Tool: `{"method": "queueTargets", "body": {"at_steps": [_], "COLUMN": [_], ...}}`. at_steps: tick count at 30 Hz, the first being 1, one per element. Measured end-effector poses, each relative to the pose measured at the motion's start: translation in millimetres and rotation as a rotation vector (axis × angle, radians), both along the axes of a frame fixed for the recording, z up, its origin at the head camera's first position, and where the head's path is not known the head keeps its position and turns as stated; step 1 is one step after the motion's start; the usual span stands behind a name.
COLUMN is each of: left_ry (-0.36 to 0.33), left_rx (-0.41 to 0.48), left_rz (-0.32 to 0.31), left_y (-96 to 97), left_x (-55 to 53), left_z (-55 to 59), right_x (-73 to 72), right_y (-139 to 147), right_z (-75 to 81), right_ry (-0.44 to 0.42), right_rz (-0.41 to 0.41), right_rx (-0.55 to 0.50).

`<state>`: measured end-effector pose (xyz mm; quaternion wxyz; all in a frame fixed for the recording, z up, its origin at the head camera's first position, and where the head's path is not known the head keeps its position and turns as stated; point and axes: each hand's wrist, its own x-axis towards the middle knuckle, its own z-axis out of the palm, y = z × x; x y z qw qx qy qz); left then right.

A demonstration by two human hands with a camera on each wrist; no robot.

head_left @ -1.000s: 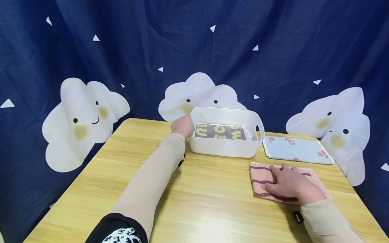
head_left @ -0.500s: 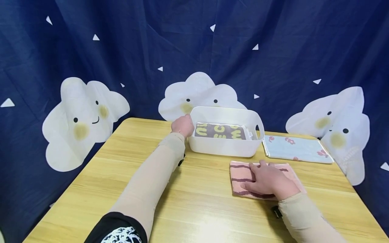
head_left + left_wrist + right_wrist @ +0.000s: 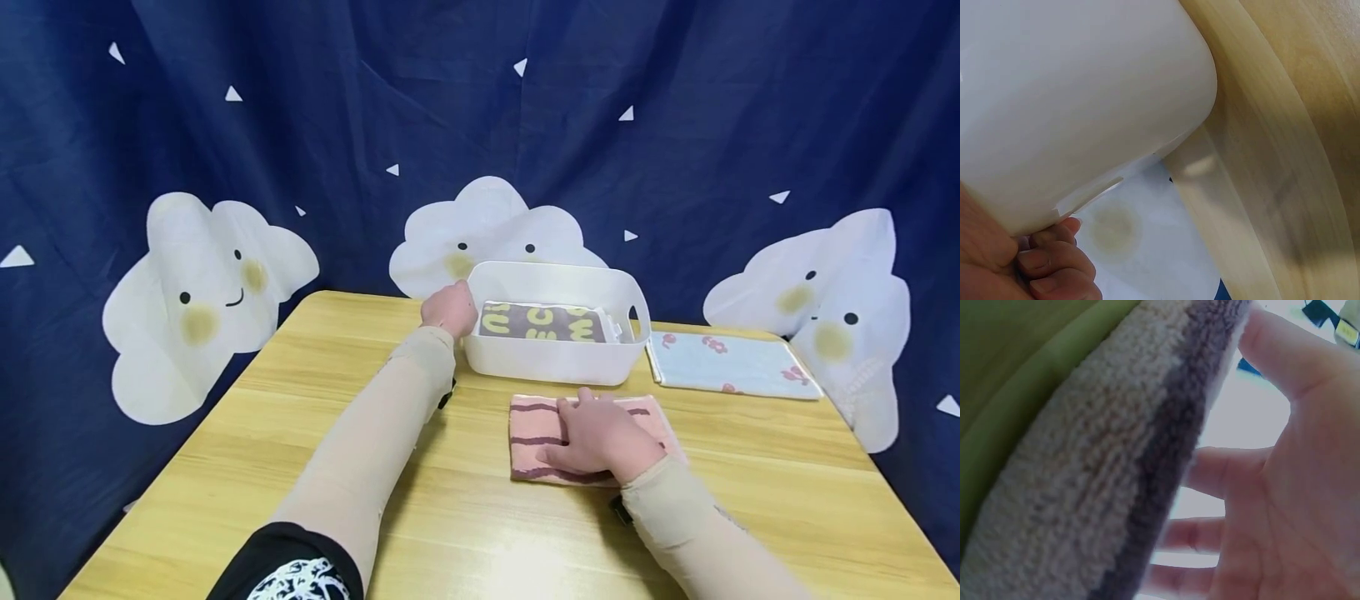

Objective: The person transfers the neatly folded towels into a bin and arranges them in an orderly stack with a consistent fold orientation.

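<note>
A white plastic basket [image 3: 547, 360] stands at the back middle of the table in the head view. My left hand [image 3: 450, 310] grips its left end; in the left wrist view, curled fingers [image 3: 1060, 262] lie at the basket's rim beside the handle slot. Inside the basket lies a folded brown towel [image 3: 542, 323] with yellow letters. In front of the basket is a folded pink towel [image 3: 536, 427] with dark wavy stripes. My right hand [image 3: 600, 435] rests on it with spread, mostly straight fingers. The right wrist view shows thumb and fingertips touching the towel, partly hidden by its edge.
A folded light blue towel [image 3: 738, 367] with pink flowers lies right of the basket, near the back right of the wooden table [image 3: 450, 500]. Behind the table hangs a dark blue curtain [image 3: 337, 125] with clouds and white triangles.
My right hand has slid the pink towel left across the table, from the right side to in front of the basket. The left hand and the basket have stayed in place.
</note>
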<state>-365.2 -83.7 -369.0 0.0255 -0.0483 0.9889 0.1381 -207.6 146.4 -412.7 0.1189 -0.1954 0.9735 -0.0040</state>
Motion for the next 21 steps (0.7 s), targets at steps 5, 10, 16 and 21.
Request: {"method": "queueTargets", "body": {"at_steps": [5,10,16,21], "left_ry": [0.013,0.026,0.005,0.012], "left_rx": [0.006,0.019,0.033,0.047], "left_rz": [-0.006,-0.015,-0.020,-0.023], "left_y": [-1.7,-2.6,-2.2,-3.1], "left_x": [1.7,3.6,3.2,3.0], "left_z": [1.2,0.9,0.2,-0.6], "right_x": [-0.6,-1.2,-1.3,-1.4], "right_y": [-21,-38,-51,-53], "right_z": [1.5,1.4,2.0,1.6], "right_ry": [0.017,0.031,0.058,0.062], "right_rz": [0.009,0.018,0.029,0.029], "right_rx": [0.015,0.030,0.034,0.039]}}
